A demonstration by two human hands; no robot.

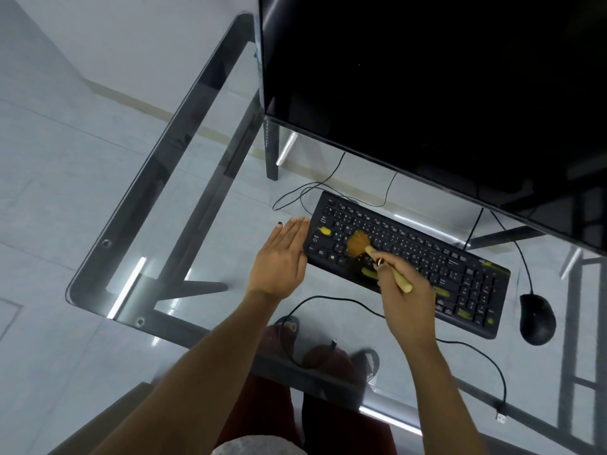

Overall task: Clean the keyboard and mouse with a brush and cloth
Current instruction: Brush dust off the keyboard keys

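Observation:
A black keyboard point(423, 254) lies slanted on the glass desk, with yellow smears on several keys. My right hand point(405, 290) grips the pale wooden handle of a small brush point(359, 243); its tan bristles touch the keys at the keyboard's left part. My left hand point(281, 256) lies flat with straight fingers against the keyboard's left edge. A black mouse point(537, 318) sits to the right of the keyboard, untouched. No cloth is in view.
A large dark monitor point(443, 93) stands behind the keyboard. Black cables point(328, 187) loop behind and in front of the keyboard, one ending in a USB plug point(500, 418). The glass desk point(131, 284) has a dark frame; my feet show beneath it.

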